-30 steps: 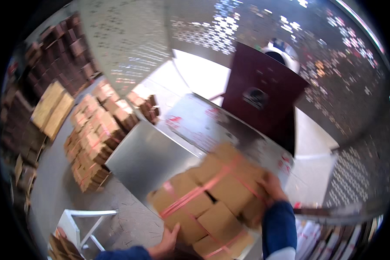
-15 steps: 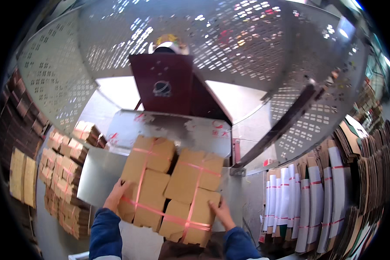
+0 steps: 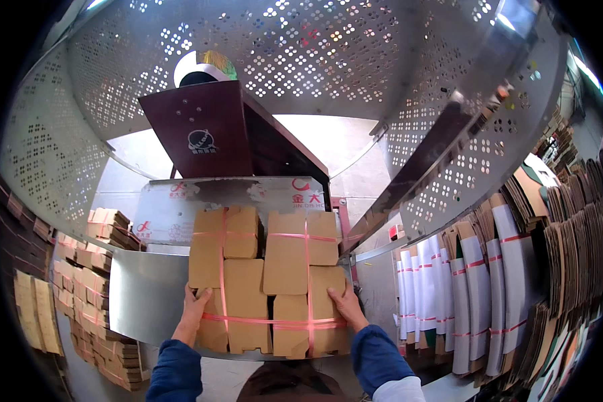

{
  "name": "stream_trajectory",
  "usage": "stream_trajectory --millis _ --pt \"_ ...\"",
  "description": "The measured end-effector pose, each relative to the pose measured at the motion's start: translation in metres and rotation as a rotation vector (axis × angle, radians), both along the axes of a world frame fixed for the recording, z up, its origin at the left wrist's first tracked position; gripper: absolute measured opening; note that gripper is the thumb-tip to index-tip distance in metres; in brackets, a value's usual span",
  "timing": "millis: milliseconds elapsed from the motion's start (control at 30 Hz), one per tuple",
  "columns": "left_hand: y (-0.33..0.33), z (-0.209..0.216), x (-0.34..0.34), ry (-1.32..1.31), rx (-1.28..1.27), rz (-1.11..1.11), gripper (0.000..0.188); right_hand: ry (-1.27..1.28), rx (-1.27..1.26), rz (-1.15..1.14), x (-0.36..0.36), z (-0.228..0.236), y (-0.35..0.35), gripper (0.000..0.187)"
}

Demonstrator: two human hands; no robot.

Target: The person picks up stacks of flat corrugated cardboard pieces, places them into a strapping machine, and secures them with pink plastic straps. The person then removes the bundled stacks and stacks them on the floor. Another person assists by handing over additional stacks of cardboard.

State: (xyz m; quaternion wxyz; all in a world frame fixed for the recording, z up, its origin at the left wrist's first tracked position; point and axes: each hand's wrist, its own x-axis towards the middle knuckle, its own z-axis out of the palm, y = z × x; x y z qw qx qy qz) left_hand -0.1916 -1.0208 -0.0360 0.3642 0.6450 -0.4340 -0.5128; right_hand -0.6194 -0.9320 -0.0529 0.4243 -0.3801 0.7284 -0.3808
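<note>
A bundle of flat brown cardboard pieces (image 3: 244,281) lies in front of me, partly over a metal table (image 3: 261,194). Pink strapping (image 3: 224,268) runs along it in two lines, with a cross band near my side. My left hand (image 3: 193,311) grips its left edge, thumb on top. At the right edge my right hand (image 3: 347,305) holds on the same way. The fingers of both hands are partly hidden by the cardboard.
A perforated metal guard (image 3: 315,67) curves round a dark maroon box-shaped machine part (image 3: 201,134). A bare metal shelf (image 3: 144,291) juts out at left. Strapped cardboard stacks (image 3: 80,288) stand farther left, white-faced sheet bundles (image 3: 472,295) at right.
The bundle has turned from a slant to nearly square with the table, both hands still on it. My head view has also shifted.
</note>
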Motion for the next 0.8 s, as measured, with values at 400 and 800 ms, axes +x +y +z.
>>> stream_trajectory --millis 400,800 --pt "-0.100 -0.014 0.037 -0.115 0.288 -0.073 0.082 0.773 -0.374 -0.047 0.006 0.023 -0.030 0.055" --pt "-0.170 0.021 -0.043 -0.689 -0.281 -0.224 0.067 0.926 -0.428 0.400 0.058 0.037 -0.126 0.057"
